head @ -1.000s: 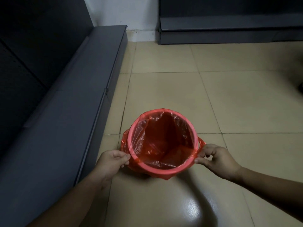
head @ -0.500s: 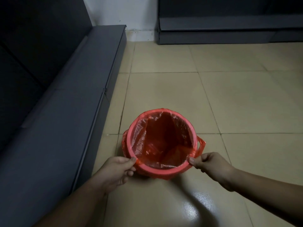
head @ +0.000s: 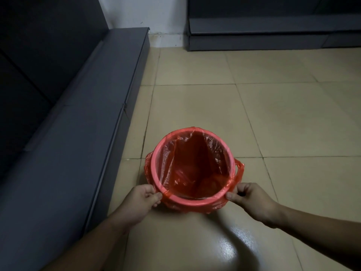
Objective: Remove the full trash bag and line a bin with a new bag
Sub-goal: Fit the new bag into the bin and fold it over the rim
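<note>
A small round red bin (head: 156,173) stands on the tiled floor, lined with a thin red plastic bag (head: 195,159). The bag's edge is folded over the rim and bunches down the outside, with a handle loop sticking out on the right. The inside of the bag looks empty. My left hand (head: 141,200) pinches the bag's edge at the near-left of the rim. My right hand (head: 248,198) pinches the bag's edge at the near-right of the rim.
A low dark grey bench or shelf base (head: 64,153) runs along the left, close to the bin. Another dark grey unit (head: 273,36) stands against the far wall. Beige floor tiles (head: 273,114) stretch to the right and beyond the bin.
Both hands have slid along the rim toward me, from the bin's sides to its near edge, still gripping the bag. The bin has stayed in place.
</note>
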The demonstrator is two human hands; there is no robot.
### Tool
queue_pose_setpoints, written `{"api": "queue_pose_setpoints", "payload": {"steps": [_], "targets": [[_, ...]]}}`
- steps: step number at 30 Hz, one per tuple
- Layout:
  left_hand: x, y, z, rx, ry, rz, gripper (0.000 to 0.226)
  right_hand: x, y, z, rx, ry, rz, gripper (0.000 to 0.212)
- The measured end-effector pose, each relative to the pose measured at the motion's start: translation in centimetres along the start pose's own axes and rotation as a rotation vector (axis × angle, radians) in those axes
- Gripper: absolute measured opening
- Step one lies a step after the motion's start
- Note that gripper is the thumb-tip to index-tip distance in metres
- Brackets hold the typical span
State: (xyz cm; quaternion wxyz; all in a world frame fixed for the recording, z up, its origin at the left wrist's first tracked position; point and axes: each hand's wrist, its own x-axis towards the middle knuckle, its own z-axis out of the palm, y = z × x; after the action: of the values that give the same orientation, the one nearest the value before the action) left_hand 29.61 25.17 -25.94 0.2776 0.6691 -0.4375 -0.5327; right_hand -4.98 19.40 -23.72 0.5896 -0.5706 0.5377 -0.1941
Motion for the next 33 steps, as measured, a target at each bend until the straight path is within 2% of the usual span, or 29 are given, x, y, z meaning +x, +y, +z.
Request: {"api": "queue_pose_setpoints", "payload": {"steps": [4,8,11,13,16,20,24,26,28,30,32,33], "targets": [[-0.2,0.5,-1.0,0.001,0.053,-0.029,0.009,-0.6,-1.4,-1.2,0.010,-0.015,0.065,0.029],[0.9,2.4,-2.8,-0.165,0.288,-0.015,0.008,0.1,-3.4,-3.4,-0.213,0.294,-0.031,0.036],[1.6,3.8,-2.0,-0.216,0.274,-0.053,0.014,1.0,-4.0,-2.8,-0.282,0.331,-0.025,0.034],[1.9,4.1,-1.1,-0.263,0.230,-0.114,0.019,1.3,-3.8,-2.1,-0.231,0.303,0.011,0.033],[2.2,3.8,-0.9,-0.478,0.197,-0.201,0.031,1.5,-3.1,-1.8,-0.005,0.275,0.046,0.022],[2.2,2.7,-1.1,-0.726,0.115,-0.262,0.023,1.7,-2.2,-1.7,0.240,0.238,0.097,0.009],[2.3,1.9,-0.6,-0.843,0.126,-0.268,0.035,1.6,-1.6,-1.6,0.296,0.203,0.098,0.005],[2.0,1.7,-0.6,-0.834,0.124,-0.261,0.037,1.4,-1.4,-1.9,0.268,0.178,0.096,0.006],[1.7,2.0,-1.1,-0.759,0.138,-0.267,0.035,1.4,-1.7,-2.5,0.186,0.202,0.086,0.015],[1.8,2.9,-2.0,-0.611,0.248,-0.217,0.035,2.0,-2.5,-3.4,0.070,0.333,0.026,0.027],[2.7,4.4,-3.0,-0.377,0.426,-0.090,0.034,3.3,-3.7,-4.2,-0.084,0.458,-0.048,0.027],[3.4,5.3,-3.3,-0.242,0.489,-0.028,0.031,4.0,-4.4,-4.3,-0.158,0.465,-0.070,0.024]]}}
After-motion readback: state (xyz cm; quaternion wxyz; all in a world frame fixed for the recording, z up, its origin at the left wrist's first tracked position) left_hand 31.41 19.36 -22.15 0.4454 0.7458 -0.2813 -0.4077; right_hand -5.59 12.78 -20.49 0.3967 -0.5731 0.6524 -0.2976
